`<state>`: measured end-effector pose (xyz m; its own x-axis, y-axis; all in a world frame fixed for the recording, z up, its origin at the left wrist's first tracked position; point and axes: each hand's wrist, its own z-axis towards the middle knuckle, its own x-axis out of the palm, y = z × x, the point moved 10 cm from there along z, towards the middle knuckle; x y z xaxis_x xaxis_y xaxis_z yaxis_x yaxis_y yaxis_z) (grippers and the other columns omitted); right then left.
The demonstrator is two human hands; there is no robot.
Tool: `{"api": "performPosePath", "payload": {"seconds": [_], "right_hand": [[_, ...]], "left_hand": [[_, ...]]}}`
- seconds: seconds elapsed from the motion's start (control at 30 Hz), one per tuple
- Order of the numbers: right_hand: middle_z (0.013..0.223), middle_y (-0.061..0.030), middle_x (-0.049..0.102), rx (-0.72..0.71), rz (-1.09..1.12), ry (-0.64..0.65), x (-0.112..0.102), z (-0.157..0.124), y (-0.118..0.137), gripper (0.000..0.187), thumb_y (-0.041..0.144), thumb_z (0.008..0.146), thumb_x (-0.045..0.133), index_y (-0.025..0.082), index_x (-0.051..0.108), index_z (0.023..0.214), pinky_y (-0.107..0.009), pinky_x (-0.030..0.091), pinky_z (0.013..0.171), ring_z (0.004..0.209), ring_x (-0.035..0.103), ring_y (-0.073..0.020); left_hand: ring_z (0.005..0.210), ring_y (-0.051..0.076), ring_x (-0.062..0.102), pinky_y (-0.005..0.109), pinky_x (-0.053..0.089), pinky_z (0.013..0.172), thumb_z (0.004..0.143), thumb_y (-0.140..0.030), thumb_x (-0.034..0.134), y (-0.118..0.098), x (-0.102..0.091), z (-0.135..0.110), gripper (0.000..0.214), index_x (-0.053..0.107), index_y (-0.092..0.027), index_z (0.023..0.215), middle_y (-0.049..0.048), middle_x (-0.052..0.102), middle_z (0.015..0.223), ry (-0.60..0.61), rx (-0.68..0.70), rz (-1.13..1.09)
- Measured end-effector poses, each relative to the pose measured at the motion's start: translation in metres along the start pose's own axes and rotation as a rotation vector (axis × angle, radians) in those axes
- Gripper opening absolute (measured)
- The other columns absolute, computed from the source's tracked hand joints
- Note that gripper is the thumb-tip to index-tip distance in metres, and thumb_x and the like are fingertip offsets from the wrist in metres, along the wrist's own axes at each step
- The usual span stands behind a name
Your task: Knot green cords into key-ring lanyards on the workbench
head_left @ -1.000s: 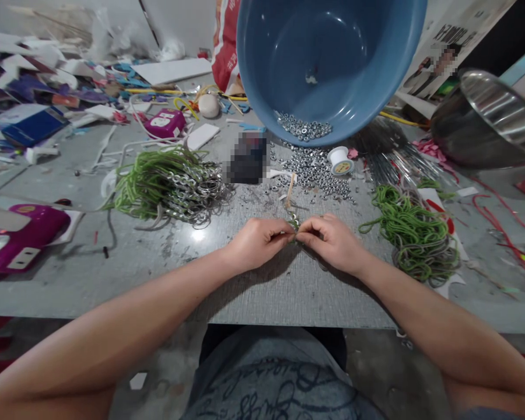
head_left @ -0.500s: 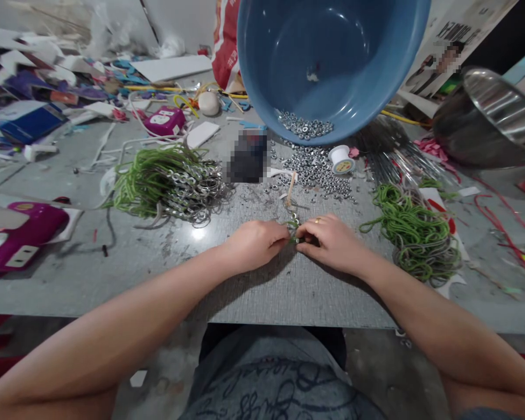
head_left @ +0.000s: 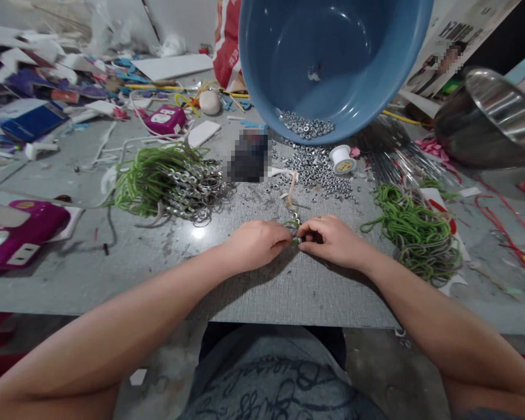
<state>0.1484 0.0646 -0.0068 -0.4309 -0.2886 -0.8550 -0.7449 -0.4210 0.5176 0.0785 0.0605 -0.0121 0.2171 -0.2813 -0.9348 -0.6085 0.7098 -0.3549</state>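
Note:
My left hand (head_left: 260,242) is closed, its fingertips pinching a thin green cord (head_left: 290,224) near the front of the table. Close against it, my right hand (head_left: 335,240) is curled, with thumb and fingertips pinched on the same cord. Between the fingertips most of the cord is hidden. Just beyond them, small metal nuts (head_left: 296,216) sit in a short line that leads to a tan strip (head_left: 291,188) on the tabletop. Loose nuts (head_left: 319,172) are scattered farther back, beside a spool of white thread (head_left: 343,159).
A tilted blue basin (head_left: 332,70) holds more nuts at the back. Green cords with metal nuts (head_left: 170,184) lie left, and a tangled green and grey cord bundle (head_left: 413,233) lies right. A steel bowl (head_left: 459,131), a purple power strip (head_left: 26,233) and scraps surround them.
Both hands stay at the same place on the cord, with only slight finger movement. The view has shifted a little; nothing else has visibly moved.

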Motion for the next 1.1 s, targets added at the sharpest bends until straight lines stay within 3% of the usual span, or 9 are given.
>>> {"api": "performPosePath", "payload": {"seconds": [0.47, 0.67, 1.1], "right_hand": [[0.073, 0.0005, 0.064, 0.014, -0.019, -0.018, 0.0028, 0.0018, 0.0003, 0.012, 0.024, 0.074, 0.065, 0.019, 0.063, 0.085, -0.031, 0.033, 0.074, 0.070, 0.055, -0.0143], [0.077, -0.0022, 0.066, 0.002, 0.021, -0.010, -0.0039, -0.0015, 0.0041, 0.012, 0.022, 0.078, 0.059, 0.016, 0.063, 0.089, -0.030, 0.035, 0.072, 0.073, 0.056, -0.0146], [0.076, -0.0035, 0.066, -0.039, -0.128, 0.033, -0.0009, -0.0013, 0.0072, 0.011, 0.025, 0.081, 0.056, 0.018, 0.065, 0.080, -0.031, 0.035, 0.072, 0.074, 0.056, -0.0167]], "left_hand": [[0.076, 0.016, 0.063, 0.023, 0.044, 0.060, 0.086, -0.025, 0.043, 0.0042, 0.0041, 0.0025, 0.022, 0.064, -0.021, 0.085, 0.0010, 0.068, 0.083, -0.007, -0.115, 0.029], [0.076, 0.016, 0.063, 0.024, 0.043, 0.060, 0.086, -0.026, 0.042, 0.0024, 0.0019, 0.0022, 0.021, 0.063, -0.021, 0.084, 0.0007, 0.068, 0.083, -0.020, -0.111, 0.031], [0.077, 0.016, 0.063, 0.023, 0.042, 0.059, 0.084, -0.022, 0.044, 0.0024, 0.0019, 0.0018, 0.020, 0.064, -0.021, 0.086, 0.0004, 0.068, 0.084, -0.020, -0.107, 0.007]]}}
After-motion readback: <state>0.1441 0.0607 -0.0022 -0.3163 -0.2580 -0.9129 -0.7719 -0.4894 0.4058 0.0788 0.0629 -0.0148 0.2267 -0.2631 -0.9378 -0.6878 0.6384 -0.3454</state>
